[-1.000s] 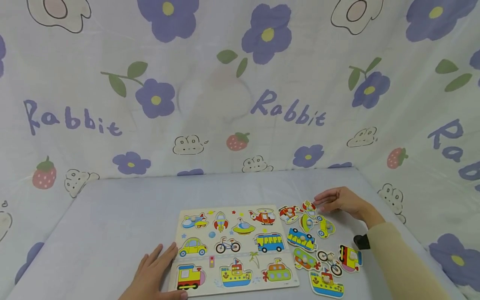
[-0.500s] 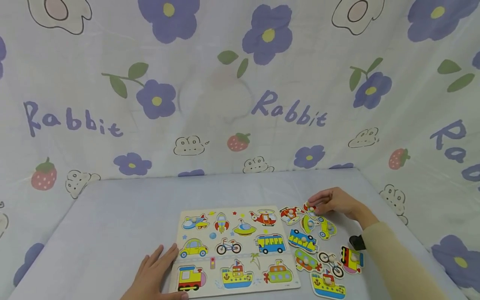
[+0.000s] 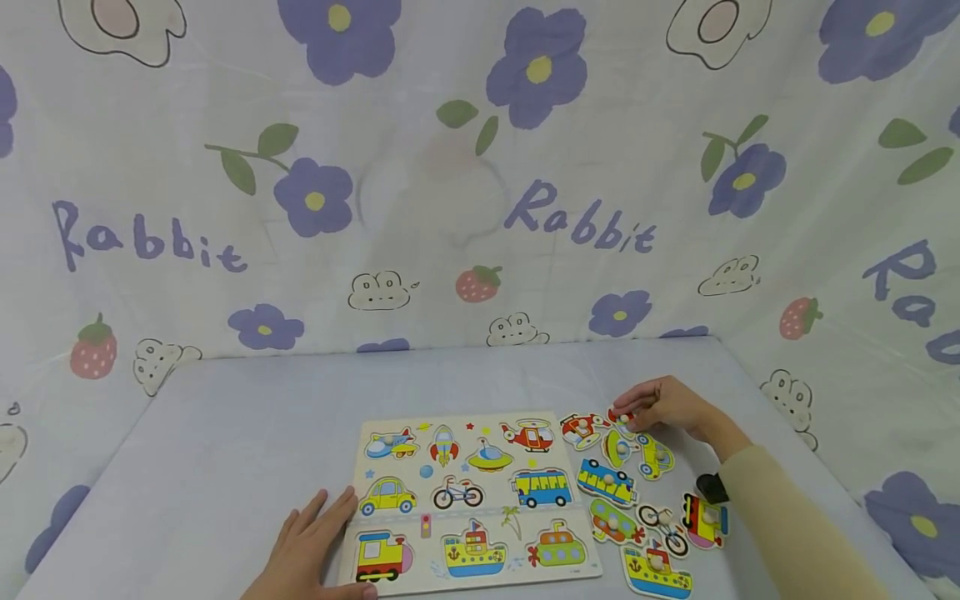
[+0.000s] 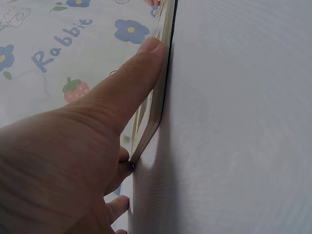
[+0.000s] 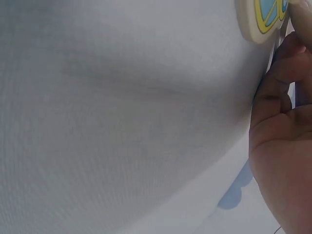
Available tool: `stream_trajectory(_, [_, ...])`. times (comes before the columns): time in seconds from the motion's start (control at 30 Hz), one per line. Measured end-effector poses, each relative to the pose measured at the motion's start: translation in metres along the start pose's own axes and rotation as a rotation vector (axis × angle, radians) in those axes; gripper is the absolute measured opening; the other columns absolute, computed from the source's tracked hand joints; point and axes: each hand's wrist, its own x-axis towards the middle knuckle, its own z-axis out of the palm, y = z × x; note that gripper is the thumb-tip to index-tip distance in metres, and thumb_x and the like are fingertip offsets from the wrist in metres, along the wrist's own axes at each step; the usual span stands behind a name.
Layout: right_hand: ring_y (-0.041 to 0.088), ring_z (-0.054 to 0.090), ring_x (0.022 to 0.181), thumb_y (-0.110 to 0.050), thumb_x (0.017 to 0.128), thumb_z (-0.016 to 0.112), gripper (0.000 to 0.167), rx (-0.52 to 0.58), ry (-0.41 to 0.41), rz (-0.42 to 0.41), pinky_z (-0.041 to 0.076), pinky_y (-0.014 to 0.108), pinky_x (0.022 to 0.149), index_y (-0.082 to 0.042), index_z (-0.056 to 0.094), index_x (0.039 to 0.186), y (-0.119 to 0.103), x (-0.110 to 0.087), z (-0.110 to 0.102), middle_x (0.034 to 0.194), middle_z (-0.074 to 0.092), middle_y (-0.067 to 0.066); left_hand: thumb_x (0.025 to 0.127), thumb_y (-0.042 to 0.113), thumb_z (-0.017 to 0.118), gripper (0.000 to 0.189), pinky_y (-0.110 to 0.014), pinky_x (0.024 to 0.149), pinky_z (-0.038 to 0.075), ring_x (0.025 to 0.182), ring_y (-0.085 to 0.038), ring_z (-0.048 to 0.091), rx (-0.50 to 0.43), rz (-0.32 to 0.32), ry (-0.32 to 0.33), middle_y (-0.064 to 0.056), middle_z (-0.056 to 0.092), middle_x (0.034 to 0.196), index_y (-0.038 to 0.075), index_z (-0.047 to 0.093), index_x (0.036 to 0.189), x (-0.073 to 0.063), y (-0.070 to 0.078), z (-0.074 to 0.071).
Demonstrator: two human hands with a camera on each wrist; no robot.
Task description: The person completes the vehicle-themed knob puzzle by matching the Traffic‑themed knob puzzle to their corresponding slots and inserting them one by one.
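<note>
My right hand (image 3: 671,406) reaches over the red rocket puzzle piece (image 3: 620,419), its thumb and fingertips pinching it near the top and partly covering it. In the right wrist view, curled fingers of the right hand (image 5: 282,97) show beside the yellow car piece (image 5: 265,19). With fingers spread, my left hand (image 3: 303,546) rests against the left edge of the wooden puzzle board (image 3: 468,442). Seen from the left wrist, the thumb of the left hand (image 4: 97,112) lies straight along the edge of the board (image 4: 155,109). An airplane piece (image 3: 390,443) with a knob sits in its slot.
Right of the board lie loose knobbed pieces: a helicopter (image 3: 582,429), flying saucer (image 3: 618,448), bus (image 3: 606,482), submarine (image 3: 615,525), bicycle (image 3: 663,528), train (image 3: 703,523) and ship (image 3: 658,573). A printed cloth (image 3: 420,208) hangs behind the table.
My right hand has moved slightly left, from beside the rocket piece onto it, and its fingertips have closed there. The left hand stays at the board's edge.
</note>
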Motion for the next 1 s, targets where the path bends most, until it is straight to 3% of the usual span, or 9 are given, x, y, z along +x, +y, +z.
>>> stream_trajectory(0.27, [0.027,0.069,0.094,-0.005,0.077,0.083,0.034,0.026,0.025,0.004,0.055,0.033,0.084,0.002,0.071,0.109,0.000,-0.002,0.002,0.105,0.072,0.013,0.058,0.070,0.081,0.116,-0.064,0.113,0.007,0.144,-0.040,0.016,-0.006,-0.011,-0.013,-0.007,0.038,0.154,0.009,0.043,0.149,0.000,0.000,0.001])
stream_trajectory(0.7, [0.025,0.066,0.092,-0.011,0.076,0.085,0.037,0.011,0.156,0.012,0.054,0.032,0.076,-0.002,0.072,0.110,-0.013,-0.006,0.005,0.103,0.072,0.010,0.058,0.070,0.081,0.116,-0.064,0.113,0.008,0.144,-0.041,0.017,0.002,-0.008,-0.010,-0.007,0.039,0.153,0.008,0.043,0.149,0.000,0.000,0.001])
stream_trajectory(1.0, [0.030,0.063,0.101,-0.020,0.073,0.089,0.039,0.019,0.229,-0.068,0.053,0.033,0.080,-0.007,0.074,0.106,-0.034,-0.002,0.020,0.103,0.072,0.007,0.057,0.069,0.082,0.116,-0.064,0.113,0.005,0.144,-0.041,0.015,-0.004,-0.029,-0.021,-0.007,0.038,0.154,0.009,0.043,0.149,0.000,0.001,-0.001])
